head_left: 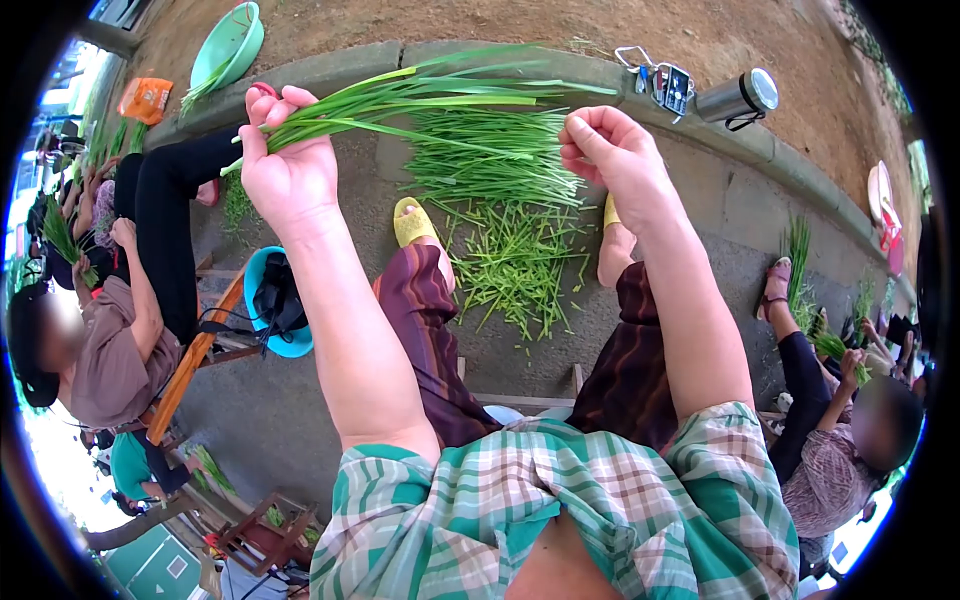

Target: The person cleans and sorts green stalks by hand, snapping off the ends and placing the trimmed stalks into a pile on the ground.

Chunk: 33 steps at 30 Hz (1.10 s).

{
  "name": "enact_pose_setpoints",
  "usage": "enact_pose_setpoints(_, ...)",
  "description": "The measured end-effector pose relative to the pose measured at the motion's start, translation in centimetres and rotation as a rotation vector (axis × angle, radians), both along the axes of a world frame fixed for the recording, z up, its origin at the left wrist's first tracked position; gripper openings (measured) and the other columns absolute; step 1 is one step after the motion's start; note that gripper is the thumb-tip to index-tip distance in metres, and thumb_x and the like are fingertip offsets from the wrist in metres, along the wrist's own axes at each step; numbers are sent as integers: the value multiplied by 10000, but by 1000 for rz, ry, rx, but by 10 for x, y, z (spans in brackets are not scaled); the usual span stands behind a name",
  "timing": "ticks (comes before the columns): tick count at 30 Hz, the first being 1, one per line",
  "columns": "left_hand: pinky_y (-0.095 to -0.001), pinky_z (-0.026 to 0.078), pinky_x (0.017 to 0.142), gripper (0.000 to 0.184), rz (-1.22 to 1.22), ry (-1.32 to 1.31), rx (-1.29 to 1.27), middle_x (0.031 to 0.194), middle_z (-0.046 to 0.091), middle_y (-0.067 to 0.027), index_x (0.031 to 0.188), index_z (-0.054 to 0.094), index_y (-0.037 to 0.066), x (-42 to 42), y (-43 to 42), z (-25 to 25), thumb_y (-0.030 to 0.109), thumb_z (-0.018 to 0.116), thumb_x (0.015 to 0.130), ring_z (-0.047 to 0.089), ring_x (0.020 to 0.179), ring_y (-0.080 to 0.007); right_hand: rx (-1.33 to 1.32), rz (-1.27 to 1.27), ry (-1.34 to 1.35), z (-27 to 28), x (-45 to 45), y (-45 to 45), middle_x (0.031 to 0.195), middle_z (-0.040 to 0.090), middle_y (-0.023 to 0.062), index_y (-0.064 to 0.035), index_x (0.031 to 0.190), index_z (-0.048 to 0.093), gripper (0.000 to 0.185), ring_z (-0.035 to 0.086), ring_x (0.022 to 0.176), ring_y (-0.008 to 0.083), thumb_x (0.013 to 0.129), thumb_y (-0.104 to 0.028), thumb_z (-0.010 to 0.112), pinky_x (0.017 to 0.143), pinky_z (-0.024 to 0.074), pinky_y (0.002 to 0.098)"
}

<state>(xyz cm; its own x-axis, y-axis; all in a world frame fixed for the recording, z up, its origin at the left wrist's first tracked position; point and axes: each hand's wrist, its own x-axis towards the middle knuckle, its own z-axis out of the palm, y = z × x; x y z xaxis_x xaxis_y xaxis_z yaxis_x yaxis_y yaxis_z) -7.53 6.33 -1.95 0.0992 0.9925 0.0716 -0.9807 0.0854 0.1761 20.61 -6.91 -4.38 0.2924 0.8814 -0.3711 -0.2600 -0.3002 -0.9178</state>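
Note:
My left hand (290,165) is closed around the lower ends of a bunch of garlic chives (430,95). Their long green leaves spread rightwards towards my right hand (615,150). That hand is pinched shut near the leaf tips, and whatever is between its fingertips is too small to make out. On the ground between my feet lies a neat pile of garlic chives (485,160). Nearer to me, short cut or broken green pieces (520,260) are scattered over the pavement.
A blue bucket (292,340) with a dark bag stands at left beside a wooden bench (200,355). Along the kerb (740,135) are a steel flask (735,98), a green basin (228,48) and an orange bag (146,100). People sit on both sides, holding greens.

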Motion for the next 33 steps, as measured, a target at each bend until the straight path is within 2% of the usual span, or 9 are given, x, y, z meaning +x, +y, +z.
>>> enact_pose_setpoints(5, -427, 470, 934, 459, 39, 16, -42, 896, 612, -133, 1095, 538, -91, 0, -1, 4, 286, 282, 1047, 559, 770, -235, -41, 324, -266, -1, 1, -2, 788, 646, 18, 0, 1077, 672, 221, 594, 704, 86, 962, -168, 586, 684, 513, 225)
enact_pose_setpoints(8, -426, 476, 922, 446, 75, 44, -58, 914, 617, -140, 1114, 528, -96, -3, 0, 2, 279, 297, 1043, 567, 782, -236, -164, 634, -379, 6, -5, -9, 862, 706, 75, -29, 1073, 702, 267, 651, 792, 125, 924, -241, 640, 751, 530, 283)
enact_pose_setpoints(9, -424, 480, 911, 433, 50, 17, -50, 910, 611, -138, 1123, 524, -94, -4, 0, 2, 270, 304, 1041, 563, 776, -233, -109, 677, -624, 11, -7, -14, 853, 715, 135, -35, 985, 722, 302, 684, 796, 219, 876, -309, 659, 751, 527, 345)
enact_pose_setpoints(10, -422, 485, 899, 421, 26, -11, -40, 907, 606, -135, 1132, 521, -92, -5, 0, 1, 261, 311, 1040, 559, 771, -230, -89, 712, -637, 3, -6, -16, 855, 707, 155, -60, 981, 729, 299, 683, 810, 275, 844, -320, 675, 761, 523, 378)
enact_pose_setpoints(20, -301, 415, 669, 288, -73, -62, -49, 751, 493, -42, 1184, 521, -64, -14, -1, 3, 131, 458, 983, 410, 586, -133, -203, 383, -878, -12, 40, -9, 910, 695, 185, -58, 1002, 712, 257, 674, 896, 316, 871, -255, 612, 832, 512, 395)
enact_pose_setpoints(22, -293, 404, 641, 281, -113, -62, -24, 749, 500, -41, 1177, 525, -70, -14, -1, 4, 114, 465, 973, 408, 572, -133, -99, 179, -753, -19, 47, -4, 928, 692, 187, -42, 1031, 695, 270, 670, 920, 307, 874, -241, 602, 842, 509, 386)
enact_pose_setpoints(24, -280, 392, 596, 277, -94, -58, -37, 743, 502, -41, 1172, 526, -79, -13, -1, 4, 97, 474, 965, 402, 551, -124, -122, 178, -730, -21, 54, -5, 967, 701, 165, -6, 1099, 657, 295, 674, 929, 258, 916, -218, 565, 837, 515, 354)
enact_pose_setpoints(26, -254, 382, 561, 275, -135, -90, -7, 734, 494, -42, 1173, 524, -85, -12, -2, 6, 78, 487, 955, 394, 535, -110, -79, 138, -442, -22, 56, -2, 1065, 677, 86, -13, 1196, 611, 309, 630, 960, 139, 991, -213, 493, 827, 492, 279)
enact_pose_setpoints(33, -233, 375, 549, 273, -246, -107, 25, 732, 478, -31, 1167, 545, -83, -6, -3, 12, 92, 507, 961, 389, 542, -92, -129, 184, -311, 6, 47, -1, 1103, 668, 58, -31, 1198, 616, 337, 628, 1024, 131, 1003, -280, 498, 887, 479, 279)
